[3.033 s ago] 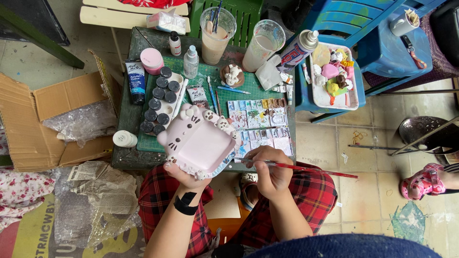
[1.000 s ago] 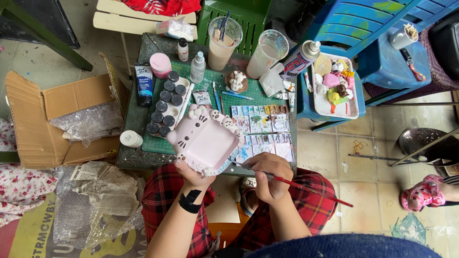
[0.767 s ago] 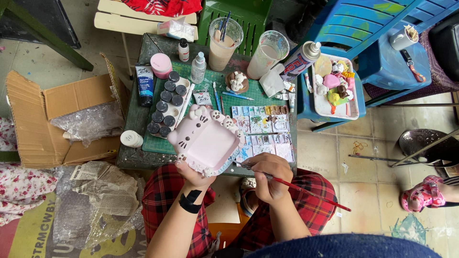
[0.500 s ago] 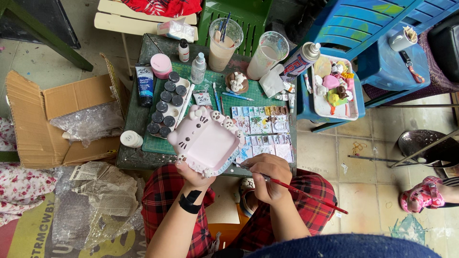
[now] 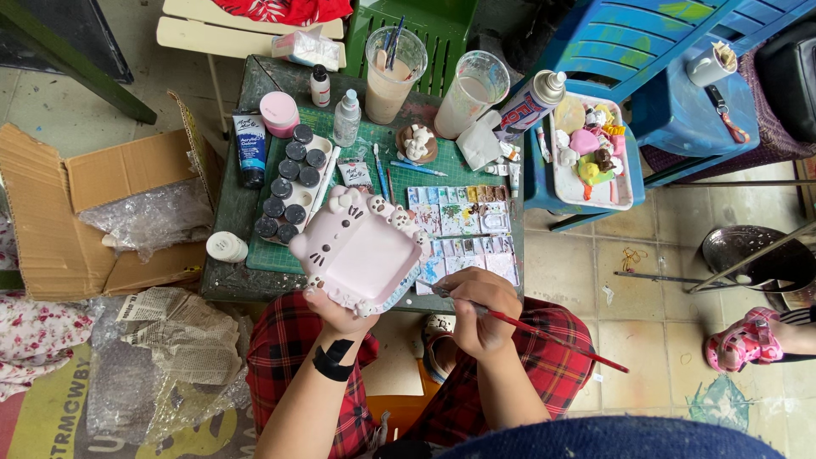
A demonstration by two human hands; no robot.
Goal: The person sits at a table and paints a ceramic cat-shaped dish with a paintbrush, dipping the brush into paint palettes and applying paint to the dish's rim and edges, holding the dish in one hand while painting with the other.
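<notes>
Where tiled floor [image 5: 595, 280] shows, cluttered green table [image 5: 238, 212], perhaps outdoors.

Open brown cardboard box [image 5: 93, 212] left of table, blue-labelled paint tube [image 5: 250, 150], white-red-blue spray can [image 5: 529, 105]

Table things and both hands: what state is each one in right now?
Pink cat-shaped tray: tilted, held off the table.
Left hand: gripping the tray's lower edge.
Right hand: closed on the red paintbrush.
Paintbrush: tip at the tray's edge.
Cardboard box: open.
Small paint pots: lids on.
</notes>
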